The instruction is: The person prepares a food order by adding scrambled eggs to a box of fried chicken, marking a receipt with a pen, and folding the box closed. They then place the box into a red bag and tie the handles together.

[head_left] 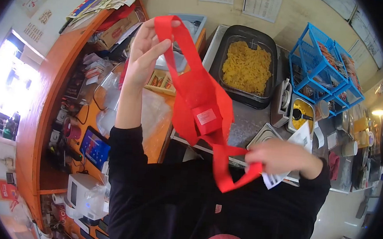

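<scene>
A red cloth carrier bag (221, 101) hangs between my two hands, its mouth facing up toward the camera. Inside it sits a red box (206, 118) with a white label. My left hand (150, 43), raised at the upper left, has its fingers hooked through one handle, the thumb against the strap. My right hand (271, 154) is closed around the other handle, near my chest. A white printed paper slip (305, 135) shows above and below that hand, apparently held in it too; the fingertips there are partly hidden.
Beyond the bag, a black tray (264, 100) of yellow food stands on the metal counter. Blue plastic baskets (322, 62) with packets are at its right, near a metal container with a black ladle (301, 114). Left are a tablet (95, 146) and a white printer (87, 196).
</scene>
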`<action>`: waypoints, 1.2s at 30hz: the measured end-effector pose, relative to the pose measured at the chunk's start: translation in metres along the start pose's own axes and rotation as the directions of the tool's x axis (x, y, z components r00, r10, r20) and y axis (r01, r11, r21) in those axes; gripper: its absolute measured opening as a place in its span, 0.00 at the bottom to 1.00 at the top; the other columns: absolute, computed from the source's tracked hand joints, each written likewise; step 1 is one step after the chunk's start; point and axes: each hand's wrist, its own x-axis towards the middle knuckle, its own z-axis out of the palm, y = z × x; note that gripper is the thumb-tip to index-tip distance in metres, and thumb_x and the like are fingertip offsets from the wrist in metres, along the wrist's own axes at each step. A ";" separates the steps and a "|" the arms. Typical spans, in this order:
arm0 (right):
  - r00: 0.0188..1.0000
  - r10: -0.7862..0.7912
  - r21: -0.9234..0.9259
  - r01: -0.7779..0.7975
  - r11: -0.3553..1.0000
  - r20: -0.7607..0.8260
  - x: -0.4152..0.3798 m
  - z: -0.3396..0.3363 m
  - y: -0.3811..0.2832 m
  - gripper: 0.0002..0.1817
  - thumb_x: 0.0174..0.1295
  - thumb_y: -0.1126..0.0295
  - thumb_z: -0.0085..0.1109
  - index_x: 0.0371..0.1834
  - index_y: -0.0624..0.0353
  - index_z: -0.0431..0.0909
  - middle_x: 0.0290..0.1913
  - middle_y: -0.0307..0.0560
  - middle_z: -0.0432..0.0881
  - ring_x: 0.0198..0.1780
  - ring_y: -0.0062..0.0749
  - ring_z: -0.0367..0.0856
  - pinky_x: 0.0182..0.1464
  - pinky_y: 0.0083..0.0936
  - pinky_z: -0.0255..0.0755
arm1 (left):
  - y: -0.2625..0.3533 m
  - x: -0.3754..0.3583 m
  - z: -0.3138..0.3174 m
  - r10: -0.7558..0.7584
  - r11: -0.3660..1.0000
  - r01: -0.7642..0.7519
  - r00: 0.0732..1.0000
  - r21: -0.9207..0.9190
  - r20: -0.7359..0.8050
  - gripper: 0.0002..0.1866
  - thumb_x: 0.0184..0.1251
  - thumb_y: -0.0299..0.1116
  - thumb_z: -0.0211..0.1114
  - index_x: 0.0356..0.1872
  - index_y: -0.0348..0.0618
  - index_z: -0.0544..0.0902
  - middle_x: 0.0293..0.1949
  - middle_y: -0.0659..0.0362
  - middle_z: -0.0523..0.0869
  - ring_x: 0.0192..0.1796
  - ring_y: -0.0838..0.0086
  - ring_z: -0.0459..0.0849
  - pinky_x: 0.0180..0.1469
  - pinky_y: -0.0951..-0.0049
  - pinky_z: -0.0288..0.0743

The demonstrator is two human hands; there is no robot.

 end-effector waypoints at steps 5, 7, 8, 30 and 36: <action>0.675 -0.106 0.022 0.179 0.984 -0.730 0.041 -0.078 0.012 0.08 0.59 0.74 0.53 0.40 0.63 0.76 0.29 0.46 0.79 0.34 0.32 0.80 0.38 0.28 0.72 | 0.012 0.011 0.008 -0.039 0.992 0.012 0.977 0.128 0.211 0.20 0.61 0.27 0.60 0.54 0.33 0.72 0.58 0.46 0.76 0.60 0.66 0.75 0.65 0.65 0.64; 0.632 0.082 0.139 0.041 0.989 -0.771 0.068 -0.093 0.010 0.10 0.63 0.75 0.49 0.44 0.64 0.77 0.27 0.42 0.78 0.30 0.22 0.76 0.35 0.22 0.71 | 0.010 0.013 0.011 -0.024 0.998 0.008 0.962 0.058 0.272 0.20 0.60 0.27 0.60 0.54 0.33 0.73 0.59 0.46 0.76 0.61 0.66 0.75 0.65 0.65 0.63; 0.662 0.112 0.184 0.040 0.982 -0.741 0.079 -0.099 0.007 0.10 0.64 0.75 0.47 0.44 0.64 0.77 0.26 0.40 0.77 0.29 0.19 0.75 0.33 0.20 0.70 | 0.008 0.013 0.015 0.002 0.999 0.010 0.951 -0.038 0.308 0.19 0.61 0.25 0.61 0.54 0.32 0.74 0.57 0.49 0.77 0.60 0.67 0.75 0.64 0.66 0.63; 0.823 -0.186 0.144 0.306 0.941 -0.536 0.183 -0.055 -0.012 0.11 0.58 0.69 0.52 0.26 0.68 0.76 0.23 0.60 0.78 0.26 0.45 0.80 0.31 0.40 0.70 | -0.217 -0.198 0.063 -0.435 0.607 0.421 0.886 0.674 -0.162 0.39 0.47 0.39 0.67 0.59 0.38 0.57 0.61 0.46 0.71 0.65 0.55 0.67 0.68 0.57 0.58; 0.752 0.136 0.429 0.210 0.878 -0.645 0.110 -0.113 0.040 0.16 0.65 0.59 0.57 0.44 0.63 0.79 0.26 0.43 0.82 0.27 0.23 0.79 0.31 0.24 0.74 | -0.245 -0.189 0.050 -0.475 0.605 0.469 0.861 0.644 -0.181 0.18 0.60 0.30 0.58 0.54 0.43 0.77 0.55 0.51 0.79 0.61 0.59 0.75 0.65 0.59 0.63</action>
